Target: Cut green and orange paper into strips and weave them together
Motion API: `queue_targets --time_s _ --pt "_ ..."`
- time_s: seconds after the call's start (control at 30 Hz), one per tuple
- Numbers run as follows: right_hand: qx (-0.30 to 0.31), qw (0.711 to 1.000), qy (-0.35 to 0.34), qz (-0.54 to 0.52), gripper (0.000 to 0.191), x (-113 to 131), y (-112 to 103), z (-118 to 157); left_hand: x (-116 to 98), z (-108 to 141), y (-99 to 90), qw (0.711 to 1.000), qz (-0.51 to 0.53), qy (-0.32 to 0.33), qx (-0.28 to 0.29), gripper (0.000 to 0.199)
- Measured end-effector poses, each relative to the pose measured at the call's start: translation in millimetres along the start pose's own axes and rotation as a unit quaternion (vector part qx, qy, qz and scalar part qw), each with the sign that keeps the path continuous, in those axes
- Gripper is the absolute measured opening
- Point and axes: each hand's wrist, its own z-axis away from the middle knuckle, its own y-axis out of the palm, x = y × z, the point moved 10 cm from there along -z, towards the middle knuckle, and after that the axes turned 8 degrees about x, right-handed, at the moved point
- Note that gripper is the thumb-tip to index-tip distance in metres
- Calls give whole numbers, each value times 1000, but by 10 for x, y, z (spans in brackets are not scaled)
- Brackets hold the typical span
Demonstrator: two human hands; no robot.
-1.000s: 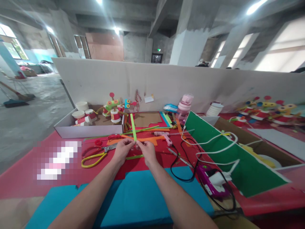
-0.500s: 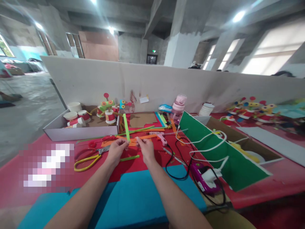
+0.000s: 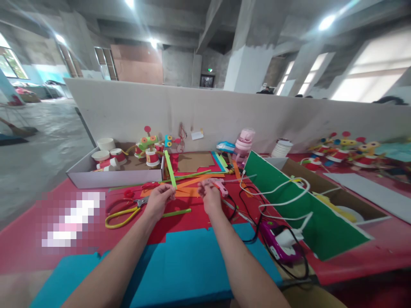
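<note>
My left hand (image 3: 159, 199) pinches the lower end of a light green paper strip (image 3: 170, 167), which stands up and leans slightly left. My right hand (image 3: 211, 197) is raised to the right with its fingers loosely bent and apart, slightly blurred. I see nothing held in it. Close beside its fingertips lies a pink glue gun (image 3: 221, 187), partly hidden by the hand. Orange paper strips (image 3: 189, 191) lie behind both hands. Another green strip (image 3: 176, 212) rests flat on the red table cover between my forearms. Scissors with yellow and red handles (image 3: 123, 218) lie left of my left hand.
A white box (image 3: 115, 179) of paper cups and spring-limbed figures stands at back left. To the right are a green-sided box (image 3: 302, 205), white and black cables, and a purple power strip (image 3: 279, 246). Blue foam sheets (image 3: 195, 261) lie in front. A pink bottle (image 3: 244, 143) stands behind.
My right hand has moved away from the left hand, to the right, toward the glue gun. My left hand still holds the green strip. The whole view has shifted slightly.
</note>
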Motion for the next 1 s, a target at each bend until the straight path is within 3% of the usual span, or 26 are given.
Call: queue_targets --time_s 0.1,0.23,0.4,0.67,1.0 --pt "109 986 122 -39 28 -389 379 162 10 22 85 1000 7 -7 17 22" --pt "154 972 157 -84 26 -558 612 305 41 31 137 1000 -6 -12 26 23" --pt "141 973 159 -92 22 -556 605 325 46 24 100 999 -41 -3 11 22" --pt "169 975 138 -45 29 -464 650 360 -15 43 82 996 -83 10 -6 20" --pt "144 982 113 37 29 -430 576 325 -44 57 130 996 -88 18 19 13"
